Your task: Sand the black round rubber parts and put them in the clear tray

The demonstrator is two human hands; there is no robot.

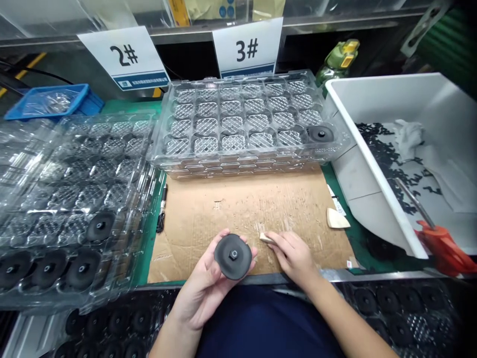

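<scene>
My left hand holds a black rounded cap with a small raised stud at its middle, the stud side facing up toward me. To its right, my right hand pinches a small cream-coloured block, low over the cardboard sheet. Most of that block is covered by my fingers. The two hands are apart. Beyond them stands a stack of clear compartment trays, where one black cap sits in the front right pocket.
Clear trays on the left hold several black caps. A white bin at right contains black scraps and white gloves; a red-handled tool leans over its edge. A cream wedge and a black pen flank the cardboard.
</scene>
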